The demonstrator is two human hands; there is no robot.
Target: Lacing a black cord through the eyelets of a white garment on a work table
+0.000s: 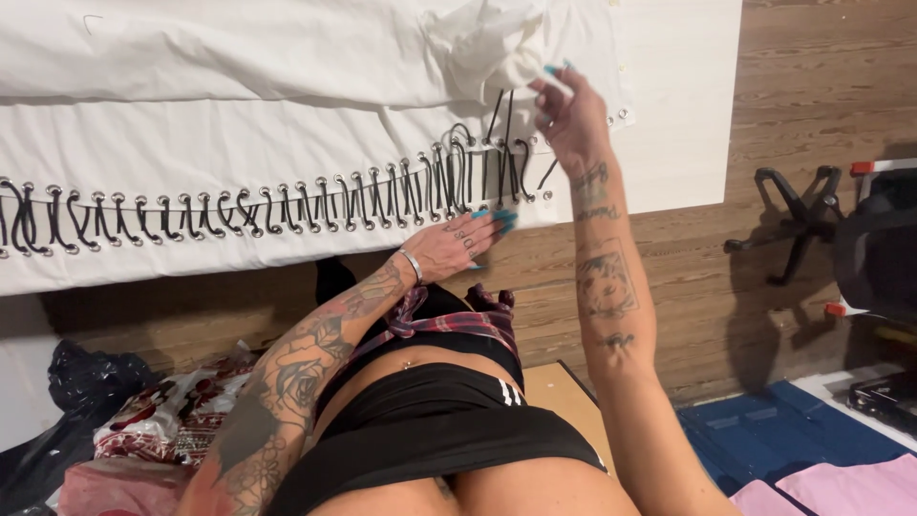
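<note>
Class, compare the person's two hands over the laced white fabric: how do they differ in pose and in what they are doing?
The left hand lies flat, palm down, pressing the white fabric below the eyelets; the right hand is raised above the seam. The left hand has no grip on anything, while the right hand pinches the black cord and draws it up taut. The left fingers are spread, the right ones curled. Both have long turquoise nails and tattooed forearms.
</note>
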